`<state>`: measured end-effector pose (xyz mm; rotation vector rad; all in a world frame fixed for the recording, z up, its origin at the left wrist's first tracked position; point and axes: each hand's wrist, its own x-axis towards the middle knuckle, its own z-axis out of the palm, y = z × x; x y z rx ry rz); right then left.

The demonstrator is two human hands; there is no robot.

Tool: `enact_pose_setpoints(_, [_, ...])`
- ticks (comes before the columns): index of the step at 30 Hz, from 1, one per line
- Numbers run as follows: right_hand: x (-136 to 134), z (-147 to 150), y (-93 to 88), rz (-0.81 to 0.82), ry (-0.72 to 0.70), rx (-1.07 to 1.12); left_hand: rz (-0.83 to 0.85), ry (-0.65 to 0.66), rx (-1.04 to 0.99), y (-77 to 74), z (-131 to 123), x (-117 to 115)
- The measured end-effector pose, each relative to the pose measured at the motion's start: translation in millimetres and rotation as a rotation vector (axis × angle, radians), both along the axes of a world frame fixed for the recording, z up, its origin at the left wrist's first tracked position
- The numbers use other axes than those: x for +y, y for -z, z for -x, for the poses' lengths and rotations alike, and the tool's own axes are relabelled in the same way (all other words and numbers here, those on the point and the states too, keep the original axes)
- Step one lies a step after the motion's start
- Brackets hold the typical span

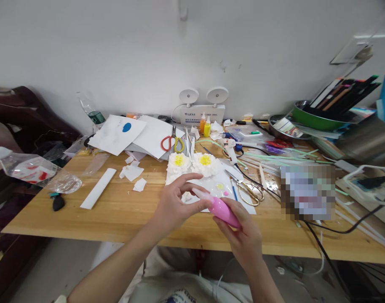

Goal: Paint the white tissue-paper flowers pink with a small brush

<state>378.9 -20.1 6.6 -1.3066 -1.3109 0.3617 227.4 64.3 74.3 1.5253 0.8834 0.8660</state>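
My right hand [243, 235] is wrapped round a small pink squeeze bottle [224, 211], held tilted above the near edge of the wooden table [123, 210]. My left hand [176, 204] pinches the bottle's pale nozzle cap [200, 193] between thumb and fingers. Just behind the hands lies a white sheet [217, 189] with yellow and pink paint blobs. Two white paper flowers with yellow centres [192, 165] sit at its far end.
Gold scissors [249, 189] and a blue brush lie right of the sheet. Red and yellow scissors [172, 144], white papers, paper scraps, orange and yellow bottles [205, 125], a glue gun, straws, bowls, cables and plastic bags crowd the table.
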Motion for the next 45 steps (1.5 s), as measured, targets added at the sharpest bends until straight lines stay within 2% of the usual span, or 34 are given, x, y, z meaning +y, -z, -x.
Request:
enact_pose_setpoints(3, [0,5,1.8,0.023,0.010,0.059,-0.049,0.041,-0.024,-1.3,3,2])
enact_pose_setpoints(5, [-2,14,5.0,0.096,-0.011,0.211,-0.055,0.126,-0.116,-1.8,7,1])
enact_pose_setpoints(8, [-7,30,9.7,0.173,-0.112,0.495,0.029,0.271,-0.263,-1.7,12,-5])
enact_pose_setpoints(10, [-9,40,11.3,0.179,-0.154,0.609,0.083,0.300,-0.346,0.3,15,-10])
enact_pose_setpoints(16, [-11,54,13.0,0.138,-0.336,0.725,0.082,0.220,-0.413,18.0,20,-14])
enact_pose_setpoints(20, [-9,57,15.8,0.138,-0.291,0.847,0.077,0.134,-0.423,24.8,23,-13])
enact_pose_setpoints(23, [-7,60,14.5,0.189,-0.344,0.958,0.119,0.165,-0.381,24.6,24,-14])
enact_pose_setpoints(27, [-6,65,9.4,0.224,-0.455,1.086,0.096,0.232,-0.410,25.0,25,-19])
enact_pose_setpoints(32, [-7,71,6.5,0.227,-0.572,1.141,0.208,0.304,-0.487,30.3,25,-22])
enact_pose_setpoints(34, [-7,72,6.7,0.242,-0.604,1.144,0.208,0.286,-0.473,32.9,24,-22])
enact_pose_setpoints(36, [-6,73,6.9,0.257,-0.579,1.139,0.186,0.195,-0.477,35.0,23,-22])
enact_pose_setpoints(39, [-5,74,5.0,0.270,-0.437,1.085,0.156,0.022,-0.515,36.0,21,-21])
enact_pose_setpoints(41, [-5,75,1.5,0.272,-0.384,1.067,0.184,-0.029,-0.515,35.6,21,-20])
enact_pose_setpoints(43, [-4,75,-2.9,0.280,-0.467,1.130,0.252,0.013,-0.547,34.1,23,-19])
enact_pose_setpoints(45, [-3,77,-6.9,0.317,-0.627,1.251,0.300,0.111,-0.614,31.2,25,-18])
